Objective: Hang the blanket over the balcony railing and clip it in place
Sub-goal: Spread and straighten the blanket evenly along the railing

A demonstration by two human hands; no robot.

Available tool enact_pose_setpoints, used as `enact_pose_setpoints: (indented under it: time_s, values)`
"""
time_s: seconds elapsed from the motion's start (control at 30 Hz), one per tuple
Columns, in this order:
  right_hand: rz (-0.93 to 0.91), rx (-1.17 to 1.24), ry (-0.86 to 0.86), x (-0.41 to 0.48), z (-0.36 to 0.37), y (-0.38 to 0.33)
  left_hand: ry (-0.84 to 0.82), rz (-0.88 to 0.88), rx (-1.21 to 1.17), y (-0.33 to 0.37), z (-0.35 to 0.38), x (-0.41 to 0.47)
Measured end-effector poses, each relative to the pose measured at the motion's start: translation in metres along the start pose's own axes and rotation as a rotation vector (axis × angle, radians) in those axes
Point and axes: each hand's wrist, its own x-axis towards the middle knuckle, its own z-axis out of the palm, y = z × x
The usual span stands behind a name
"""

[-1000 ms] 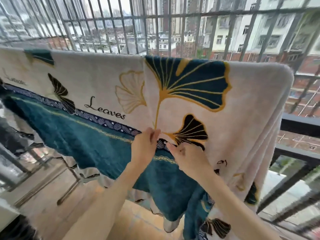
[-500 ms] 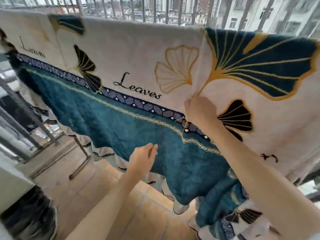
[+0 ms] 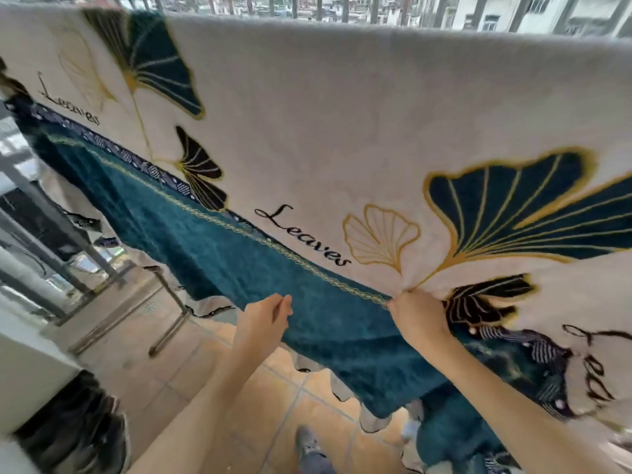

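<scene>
The blanket (image 3: 325,124) is draped over the railing (image 3: 344,10). A fold at its border is pinched by the right hand (image 3: 415,319), presumably to pull it straight; the left hand (image 3: 263,319) is held loosely open, empty.

Blanket (image 3: 342,131) over railing (image 3: 342,10)
</scene>
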Motion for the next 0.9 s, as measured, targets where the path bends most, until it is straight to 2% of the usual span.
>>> enact_pose_setpoints:
  time_s: [0.07, 0.1, 0.2, 0.27, 0.4, 0.47, 0.53, 0.6, 0.67, 0.7, 0.77, 0.83, 0.9]
  values:
    - [0.059, -0.149, -0.016, -0.002, 0.013, 0.006, -0.043, 0.005, -0.022, 0.0, -0.002, 0.019]
    - [0.061, -0.147, -0.024, -0.002, 0.015, 0.004, -0.061, 0.02, -0.036, 0.002, -0.004, 0.03]
    - [0.006, -0.315, 0.034, -0.001, 0.018, -0.007, -0.065, 0.103, -0.08, 0.012, -0.012, 0.067]
    - [0.064, -0.211, 0.16, 0.006, 0.017, -0.003, -0.057, 0.149, -0.091, 0.017, -0.022, 0.091]
    - [0.185, -0.012, 0.21, 0.013, 0.007, -0.012, -0.061, 0.24, -0.078, 0.014, -0.059, 0.14]
    - [0.187, 0.065, 0.248, 0.024, 0.009, -0.024, 0.007, 0.207, -0.109, 0.016, -0.085, 0.162]
    - [0.137, 0.113, 0.248, 0.033, 0.01, -0.047, 0.032, 0.064, -0.044, 0.018, -0.105, 0.181]
    - [0.103, 0.294, 0.145, 0.04, 0.011, -0.083, -0.069, -0.215, -0.081, 0.012, -0.117, 0.194]
    - [0.123, 0.523, 0.028, 0.049, 0.011, -0.123, -0.277, -0.523, -0.39, -0.001, -0.121, 0.204]
    - [0.158, 0.652, -0.026, 0.055, 0.011, -0.141, -0.374, -0.606, -0.538, -0.009, -0.121, 0.207]
    - [0.312, 0.954, -0.163, 0.07, 0.019, -0.168, -0.485, -0.656, -0.74, -0.024, -0.117, 0.211]
    - [0.468, 1.26, -0.268, 0.084, 0.029, -0.187, -0.56, -0.651, -0.775, -0.033, -0.111, 0.213]
    - [0.52, 1.581, -0.244, 0.098, 0.041, -0.2, -0.645, -0.643, -0.749, -0.038, -0.103, 0.213]
